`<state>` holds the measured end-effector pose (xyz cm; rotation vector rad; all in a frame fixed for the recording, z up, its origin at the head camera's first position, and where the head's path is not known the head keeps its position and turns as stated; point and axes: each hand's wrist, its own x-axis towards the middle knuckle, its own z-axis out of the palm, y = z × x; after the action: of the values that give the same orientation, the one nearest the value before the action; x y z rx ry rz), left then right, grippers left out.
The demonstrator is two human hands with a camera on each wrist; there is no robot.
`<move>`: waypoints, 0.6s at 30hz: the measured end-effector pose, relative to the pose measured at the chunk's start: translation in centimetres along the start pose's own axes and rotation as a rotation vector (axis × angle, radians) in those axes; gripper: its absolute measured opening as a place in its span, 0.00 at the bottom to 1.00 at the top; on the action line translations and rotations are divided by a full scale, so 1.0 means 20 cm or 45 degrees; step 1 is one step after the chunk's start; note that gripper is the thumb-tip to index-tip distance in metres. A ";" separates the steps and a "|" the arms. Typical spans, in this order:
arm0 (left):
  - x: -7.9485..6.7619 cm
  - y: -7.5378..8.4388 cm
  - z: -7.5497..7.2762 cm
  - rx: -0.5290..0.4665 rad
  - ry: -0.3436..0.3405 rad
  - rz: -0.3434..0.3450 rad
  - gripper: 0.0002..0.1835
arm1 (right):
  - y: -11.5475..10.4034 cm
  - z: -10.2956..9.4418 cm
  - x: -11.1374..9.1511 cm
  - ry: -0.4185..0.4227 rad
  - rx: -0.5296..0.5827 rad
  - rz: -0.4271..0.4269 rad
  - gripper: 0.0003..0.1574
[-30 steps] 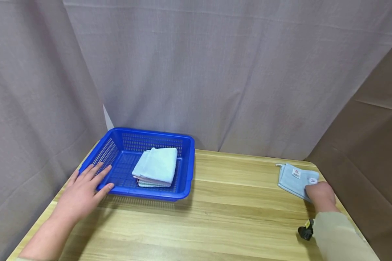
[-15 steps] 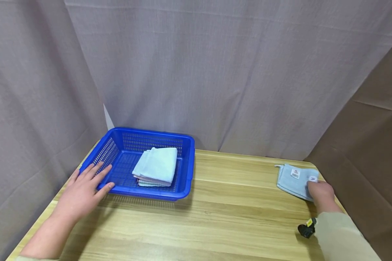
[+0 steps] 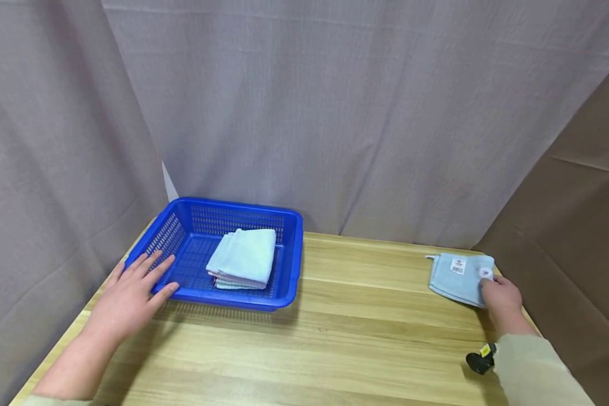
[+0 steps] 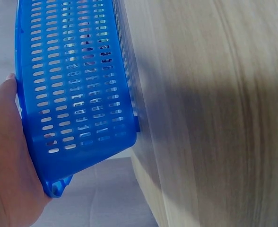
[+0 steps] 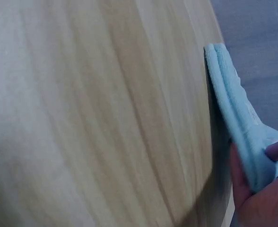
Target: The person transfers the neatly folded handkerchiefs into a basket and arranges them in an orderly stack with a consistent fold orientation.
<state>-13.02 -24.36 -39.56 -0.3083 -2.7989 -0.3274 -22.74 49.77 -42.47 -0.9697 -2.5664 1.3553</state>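
Observation:
My right hand [image 3: 502, 296] pinches the near right edge of a folded light blue towel [image 3: 454, 282], thumb on one side and fingers on the other. A white label and a round sticker show on the towel's top, and a small loop sticks out at its far left corner. In the right wrist view the towel [image 5: 229, 94] has its folded layers edge-on, close over the wood. My left hand [image 3: 127, 304] rests with spread, straight fingers on the near left corner of a blue plastic basket [image 3: 223, 298]. Inside the basket lies a stack of folded towels [image 3: 243, 256], pale blue on top.
The wooden table [image 3: 345, 338] spans between the basket and the right hand. Grey curtain [image 3: 335, 113] hangs behind and at the left; a brown panel [image 3: 578, 254] stands close beside the right hand. A black device [image 3: 481, 361] sits at the right wrist.
The right hand has raised the near right side of the towel slightly and shifted it a little to the left and away. The left hand and basket stay put.

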 end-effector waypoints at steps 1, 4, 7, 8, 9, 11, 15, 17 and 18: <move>0.00 0.00 0.00 0.000 0.001 0.000 0.33 | 0.00 0.00 0.00 0.000 0.017 0.004 0.41; 0.00 0.00 0.00 -0.001 0.002 -0.001 0.33 | -0.01 0.01 -0.01 0.013 0.060 -0.005 0.41; 0.00 0.00 0.00 -0.003 0.005 0.002 0.33 | -0.01 0.01 -0.02 0.051 0.087 -0.034 0.40; 0.00 0.00 0.00 -0.002 0.006 0.003 0.33 | -0.02 0.01 -0.02 0.060 0.092 -0.042 0.40; 0.00 0.00 0.00 -0.002 0.007 0.004 0.33 | -0.02 0.01 -0.02 0.069 0.098 -0.051 0.40; 0.00 0.00 0.00 -0.001 0.009 0.004 0.33 | -0.02 0.01 -0.02 0.089 0.114 -0.066 0.39; 0.00 0.00 0.00 -0.003 0.005 0.004 0.33 | -0.02 0.02 -0.03 0.099 0.152 -0.064 0.39; 0.00 0.00 0.00 -0.005 -0.001 0.004 0.33 | -0.02 0.01 -0.04 0.105 0.166 -0.053 0.39; 0.00 0.00 0.00 -0.005 -0.005 0.003 0.33 | -0.02 0.01 -0.04 0.102 0.176 -0.046 0.39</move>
<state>-13.04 -24.40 -39.50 -0.3139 -2.8019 -0.3316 -22.30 48.95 -42.16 -0.9301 -2.3848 1.4322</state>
